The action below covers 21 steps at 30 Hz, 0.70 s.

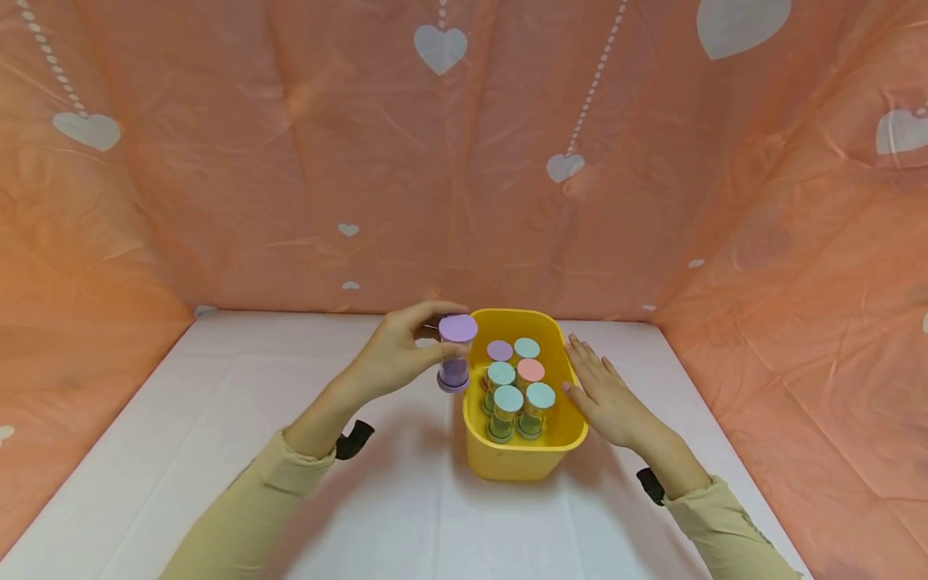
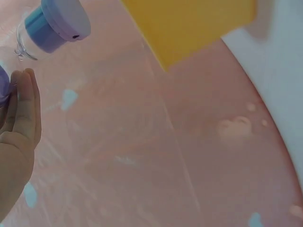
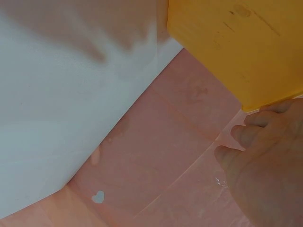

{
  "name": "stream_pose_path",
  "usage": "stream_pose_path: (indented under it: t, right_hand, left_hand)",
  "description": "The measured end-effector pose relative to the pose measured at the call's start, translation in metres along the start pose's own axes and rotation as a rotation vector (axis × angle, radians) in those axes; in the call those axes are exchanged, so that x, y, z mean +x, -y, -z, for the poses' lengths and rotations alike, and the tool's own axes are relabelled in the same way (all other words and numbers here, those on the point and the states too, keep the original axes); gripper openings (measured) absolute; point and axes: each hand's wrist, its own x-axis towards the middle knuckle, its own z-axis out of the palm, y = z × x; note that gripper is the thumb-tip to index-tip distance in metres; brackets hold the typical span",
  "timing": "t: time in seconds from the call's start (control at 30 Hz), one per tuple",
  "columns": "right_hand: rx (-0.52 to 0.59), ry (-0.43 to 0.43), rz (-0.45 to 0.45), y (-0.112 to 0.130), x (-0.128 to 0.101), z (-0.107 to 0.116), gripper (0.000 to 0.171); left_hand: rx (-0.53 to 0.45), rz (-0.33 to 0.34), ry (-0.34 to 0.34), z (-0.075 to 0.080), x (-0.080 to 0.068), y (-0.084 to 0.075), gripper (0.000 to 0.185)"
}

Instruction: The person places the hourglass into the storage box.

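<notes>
The left hand (image 1: 395,354) holds a small sand timer with purple caps (image 1: 456,354) upright, fingers and thumb curled around its clear middle. The timer hangs in the air just at the 9 o'clock side of the yellow plastic bin (image 1: 522,459), near the rim, above the tabletop (image 1: 217,451). Held by the middle, both caps stay free and the timer stays vertical. In the left wrist view one purple cap (image 2: 59,21) shows at the upper left, with the fingertips (image 2: 26,101) below it.

The right hand (image 1: 605,395) lies flat and relaxed against the bin's outer wall at 3 o'clock, fingers straight, gripping nothing. It seems to steady the bin so it does not slide. The right wrist view shows these fingers (image 3: 265,156) beside the yellow wall (image 3: 236,47).

Inside the bin six more timers stand upright and close together: four with light blue caps (image 1: 508,398), one with a pink cap (image 1: 531,370), one with a purple cap (image 1: 499,350). An orange sheet with white hearts (image 1: 442,48) surrounds the tabletop.
</notes>
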Motion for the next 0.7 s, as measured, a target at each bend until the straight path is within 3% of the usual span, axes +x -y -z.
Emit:
stream_pose_path:
  t: [0.3,0.7]
  right_hand:
    - [-0.001,-0.016,0.016,0.001,0.0,0.0,0.067]
    - [-0.02,-0.015,0.018,0.001,0.0,0.0,0.065]
  left_hand:
    - [-0.01,-0.091,0.163,-0.027,0.015,-0.015,0.045]
    - [0.103,-0.161,0.434,-0.065,0.029,-0.009,0.04]
